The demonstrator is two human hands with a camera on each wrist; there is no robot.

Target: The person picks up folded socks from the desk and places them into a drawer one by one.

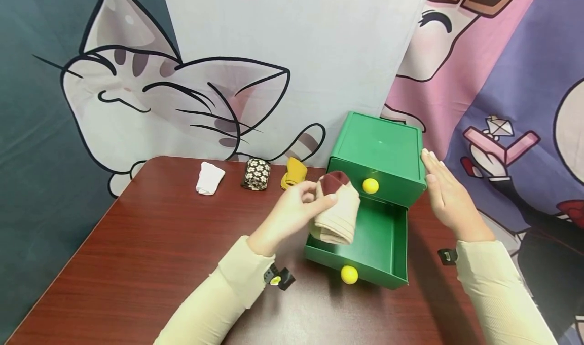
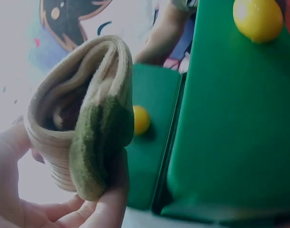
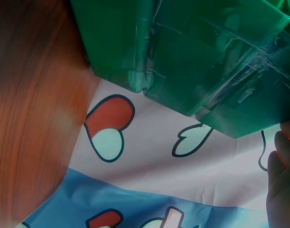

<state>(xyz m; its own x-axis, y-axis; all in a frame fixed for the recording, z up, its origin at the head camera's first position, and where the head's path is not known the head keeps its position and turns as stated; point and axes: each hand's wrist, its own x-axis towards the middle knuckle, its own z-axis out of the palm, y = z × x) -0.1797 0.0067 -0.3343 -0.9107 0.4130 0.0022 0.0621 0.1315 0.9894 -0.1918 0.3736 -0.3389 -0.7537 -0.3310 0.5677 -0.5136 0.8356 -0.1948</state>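
My left hand (image 1: pixel 285 216) pinches a rolled pair of beige socks (image 1: pixel 339 216) between thumb and fingers. The roll has a maroon patch on top and, in the left wrist view, an olive-green part (image 2: pixel 99 147) beside its hollow folded end. It hangs over the pulled-out lower drawer (image 1: pixel 388 251) of a small green drawer unit (image 1: pixel 378 145). The drawer's bare green floor shows behind the socks. With fingers straight, my right hand (image 1: pixel 449 198) rests at the unit's right side near the top edge; the right wrist view shows its fingertips (image 3: pixel 288 137) by the green wall.
Along the table's back edge lie folded white socks (image 1: pixel 210 178), a black floral sock roll (image 1: pixel 257 174) and mustard-yellow socks (image 1: pixel 295 171). Yellow round knobs (image 1: pixel 349 274) stick out from both drawer fronts. A printed cloth backdrop (image 1: pixel 319 41) hangs right behind the brown table (image 1: pixel 150 264).
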